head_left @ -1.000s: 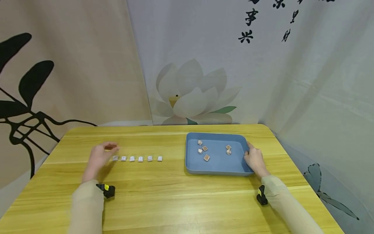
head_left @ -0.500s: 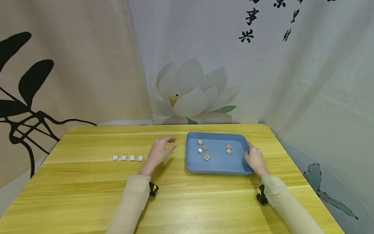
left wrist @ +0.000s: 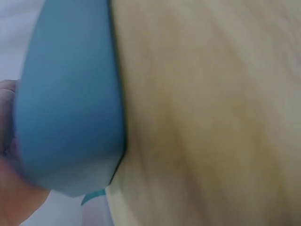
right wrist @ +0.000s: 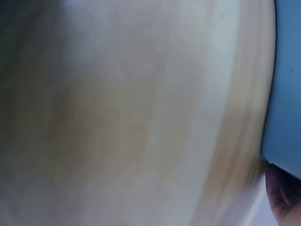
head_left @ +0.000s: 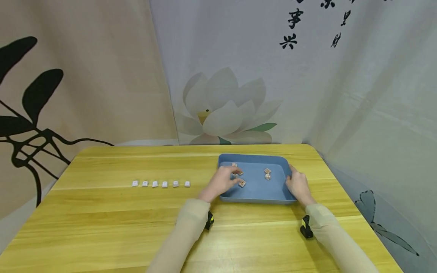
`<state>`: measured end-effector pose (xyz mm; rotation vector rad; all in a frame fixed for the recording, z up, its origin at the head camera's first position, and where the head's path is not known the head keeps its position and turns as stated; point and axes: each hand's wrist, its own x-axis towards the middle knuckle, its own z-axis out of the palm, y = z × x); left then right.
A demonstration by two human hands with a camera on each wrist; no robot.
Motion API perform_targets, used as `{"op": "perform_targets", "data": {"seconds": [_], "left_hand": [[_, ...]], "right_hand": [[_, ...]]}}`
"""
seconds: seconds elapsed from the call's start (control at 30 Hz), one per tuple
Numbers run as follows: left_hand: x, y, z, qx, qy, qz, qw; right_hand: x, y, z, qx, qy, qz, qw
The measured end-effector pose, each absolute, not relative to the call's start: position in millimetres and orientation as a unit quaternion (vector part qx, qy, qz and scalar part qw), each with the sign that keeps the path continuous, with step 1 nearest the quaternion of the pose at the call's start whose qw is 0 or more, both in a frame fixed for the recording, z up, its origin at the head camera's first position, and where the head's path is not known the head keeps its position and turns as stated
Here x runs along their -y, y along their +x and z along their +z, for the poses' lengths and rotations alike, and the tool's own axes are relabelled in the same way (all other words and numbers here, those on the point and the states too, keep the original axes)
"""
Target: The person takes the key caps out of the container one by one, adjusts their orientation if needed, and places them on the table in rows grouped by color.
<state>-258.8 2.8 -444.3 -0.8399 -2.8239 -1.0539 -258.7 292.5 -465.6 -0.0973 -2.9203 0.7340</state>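
Note:
In the head view my left hand (head_left: 223,181) reaches over the left side of a shallow blue tray (head_left: 259,195), thumb and fingers apart. Right at its fingertips lies a small keycap (head_left: 242,183), underside up; other keycaps beside it are partly hidden by the hand. My right hand (head_left: 298,185) grips the tray's right edge, thumb over the rim. Two more keycaps (head_left: 268,173) lie close together in the tray's right half. The left wrist view has the tray's outer wall (left wrist: 70,103) in front of the hand; the right wrist view catches fingers (right wrist: 277,193) at a tray corner.
To the left, several white keycaps (head_left: 165,184) stand in a straight, spaced row on the wooden table (head_left: 112,227). A printed curtain (head_left: 232,45) hangs behind the table's back edge. A black wrist camera (head_left: 306,227) sits on the right sleeve.
My left hand has swept right from the left end of the keycap row, past it, to over the tray. The row, the tray and my right hand have kept their places.

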Motion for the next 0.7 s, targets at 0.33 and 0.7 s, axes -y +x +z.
{"op": "perform_targets", "data": {"seconds": [0.33,0.7], "left_hand": [[-16.8,-260.1,-456.4,0.934,-0.267,-0.237,0.005],[-19.9,-261.9,-460.7,0.945,-0.257,-0.203,0.009]], "right_hand": [[-292.3,-258.7,-467.0,0.967,-0.031,0.239,0.077],[-292.8,-259.1,-466.4,0.968,-0.032,0.239,0.074]]}}
